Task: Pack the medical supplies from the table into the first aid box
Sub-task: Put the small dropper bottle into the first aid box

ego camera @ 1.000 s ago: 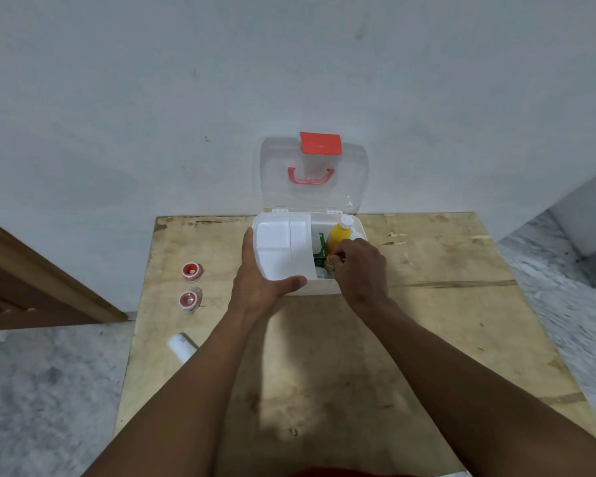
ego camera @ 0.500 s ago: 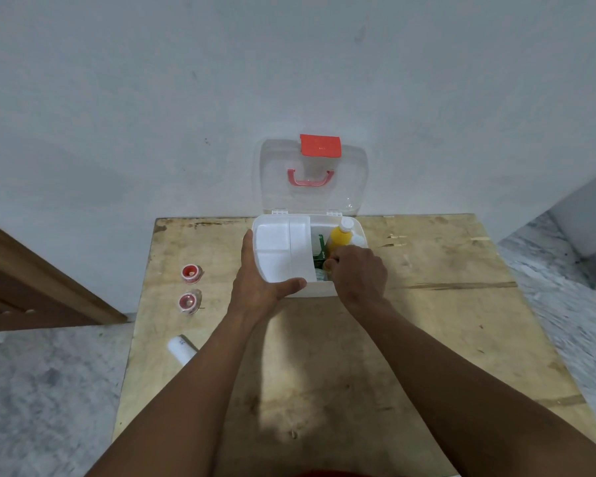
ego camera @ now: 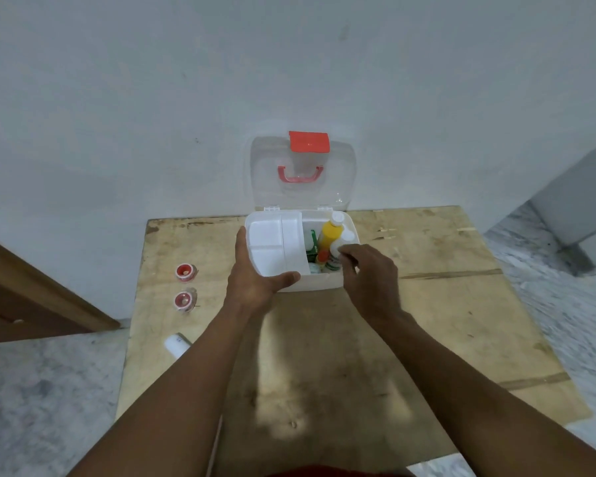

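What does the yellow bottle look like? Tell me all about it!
The yellow bottle has a white cap and looks like plastic. It stands nearly upright, leaning a little, at the back of the open first aid box, in its right side. A white bottle sits close on its right and a green packet on its left. The right hand hovers just in front, fingers near the white bottle, not on the yellow one.

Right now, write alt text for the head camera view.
A person's left hand grips a white tray in an open first aid box while the right hand hovers by the yellow bottle inside. Two red-rimmed tape rolls and a white tube lie on the wooden table.
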A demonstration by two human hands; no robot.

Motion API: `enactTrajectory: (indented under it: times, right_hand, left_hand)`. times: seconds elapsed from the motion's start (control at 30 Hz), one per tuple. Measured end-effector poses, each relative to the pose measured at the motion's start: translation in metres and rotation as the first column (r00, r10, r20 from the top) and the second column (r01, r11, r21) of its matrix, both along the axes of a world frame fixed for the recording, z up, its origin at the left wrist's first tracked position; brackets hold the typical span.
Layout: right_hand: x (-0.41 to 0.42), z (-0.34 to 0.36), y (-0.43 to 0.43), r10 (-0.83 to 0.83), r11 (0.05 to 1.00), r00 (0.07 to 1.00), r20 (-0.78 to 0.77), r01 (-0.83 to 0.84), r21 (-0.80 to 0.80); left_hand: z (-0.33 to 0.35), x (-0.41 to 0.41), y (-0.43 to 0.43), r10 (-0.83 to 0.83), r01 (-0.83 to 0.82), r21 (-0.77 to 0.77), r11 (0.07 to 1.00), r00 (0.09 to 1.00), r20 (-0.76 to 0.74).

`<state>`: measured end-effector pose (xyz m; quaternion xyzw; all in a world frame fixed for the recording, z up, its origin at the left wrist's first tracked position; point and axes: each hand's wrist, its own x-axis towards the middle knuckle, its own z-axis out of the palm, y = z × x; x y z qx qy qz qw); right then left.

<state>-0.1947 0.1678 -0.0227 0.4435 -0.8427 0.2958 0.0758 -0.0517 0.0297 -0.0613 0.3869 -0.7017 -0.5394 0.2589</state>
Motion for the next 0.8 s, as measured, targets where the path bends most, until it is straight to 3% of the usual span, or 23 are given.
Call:
enactTrajectory:
  times: [0.1,0.2,0.33,0.6,0.8]
  right_hand:
    - [-0.012,-0.002,0.021,-0.033,0.998,0.998,0.054,0.036,-0.046]
    - [-0.024,-0.002,0.036,-0.052,0.995,0.976,0.210,0.034,0.091]
    - [-0.040,0.002,0.036,0.014,0.977,0.935,0.354,-0.089,0.196]
    - [-0.074,0.001,-0.002,0.305,0.908,0.802,0.513,-0.407,0.096]
    - [-0.106,-0.021,-0.025,0.468,0.822,0.701,0.539,-0.569,0.027]
  left_hand:
    - [0.002,0.003,0.001,-0.010,0.010,0.025,1.000,1.000,-0.011]
    - [0.004,0.006,0.001,-0.026,0.027,0.034,0.999,1.000,-0.017]
    - [0.006,0.005,0.001,-0.036,0.036,0.039,0.999,0.999,-0.010]
    - [0.012,0.002,0.002,-0.075,0.077,0.054,0.996,0.997,-0.026]
    - [0.020,-0.003,0.004,-0.105,0.106,0.052,0.993,0.994,-0.017]
